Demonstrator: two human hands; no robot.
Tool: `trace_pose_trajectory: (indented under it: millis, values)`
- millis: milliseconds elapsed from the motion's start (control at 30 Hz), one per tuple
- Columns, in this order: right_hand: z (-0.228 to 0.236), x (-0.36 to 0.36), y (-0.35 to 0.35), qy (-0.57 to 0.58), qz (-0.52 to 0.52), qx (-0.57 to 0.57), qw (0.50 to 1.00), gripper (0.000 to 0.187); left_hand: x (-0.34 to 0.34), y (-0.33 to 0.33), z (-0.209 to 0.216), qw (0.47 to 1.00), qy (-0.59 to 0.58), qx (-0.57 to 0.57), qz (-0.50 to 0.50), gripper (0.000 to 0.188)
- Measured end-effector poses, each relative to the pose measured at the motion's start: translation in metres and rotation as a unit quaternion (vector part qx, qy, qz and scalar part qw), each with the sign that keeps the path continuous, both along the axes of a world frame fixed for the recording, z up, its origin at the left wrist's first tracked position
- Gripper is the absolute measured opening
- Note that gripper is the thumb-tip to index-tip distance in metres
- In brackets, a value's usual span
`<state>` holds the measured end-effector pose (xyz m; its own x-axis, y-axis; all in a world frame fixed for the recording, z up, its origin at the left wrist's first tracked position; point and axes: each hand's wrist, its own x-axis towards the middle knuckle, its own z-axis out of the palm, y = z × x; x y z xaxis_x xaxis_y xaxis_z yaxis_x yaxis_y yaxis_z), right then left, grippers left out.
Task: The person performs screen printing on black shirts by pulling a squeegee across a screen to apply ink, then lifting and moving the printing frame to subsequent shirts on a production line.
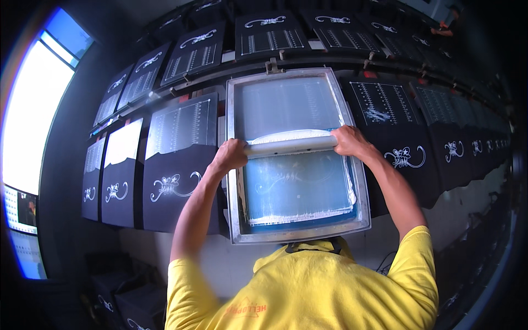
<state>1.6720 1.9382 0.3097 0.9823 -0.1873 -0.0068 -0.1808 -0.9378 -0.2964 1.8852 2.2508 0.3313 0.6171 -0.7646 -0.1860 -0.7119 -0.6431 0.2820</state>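
Note:
A squeegee (pixel 291 145) lies crosswise over a framed printing screen (pixel 233 190), near its middle. My left hand (pixel 231 154) is closed round the squeegee's left end, and my right hand (pixel 350 141) grips the right end. White ink (pixel 291 134) is heaped along the far side of the squeegee. More white ink streaks the screen's right and near borders. Through the blue mesh (pixel 300 192) a faint scroll-like design shows on the near half. The far half of the mesh looks greyish. What lies under the screen is mostly hidden.
Dark fabric pieces (pixel 176 187) with white scroll prints lie on boards left and right of the screen. A metal rail (pixel 192 82) runs behind, with a clamp (pixel 272 66) at the screen's far edge. Another row of printed pieces (pixel 269 41) stands beyond. A person (pixel 448 27) is at the far right.

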Motion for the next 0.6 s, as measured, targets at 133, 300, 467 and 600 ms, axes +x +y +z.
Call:
trace_pose_trajectory:
  millis: [133,300,467,600]
  values:
    - [0.022,-0.011,0.015,-0.029,-0.008,-0.024,0.999,0.019,-0.011,0.013,0.009,0.999,-0.030,-0.033,-0.003,0.036]
    - [0.020,-0.067,0.042,-0.106,0.002,-0.023,0.994,0.013,-0.059,0.043,0.022,0.993,-0.072,-0.097,-0.010,0.030]
    - [-0.005,-0.145,0.092,-0.143,0.002,-0.023,0.990,0.016,-0.140,0.094,0.001,0.986,-0.088,-0.135,-0.033,0.031]
    - [-0.036,-0.183,0.121,-0.155,0.018,-0.036,0.987,0.018,-0.189,0.129,-0.034,0.982,-0.104,-0.155,-0.008,0.038]
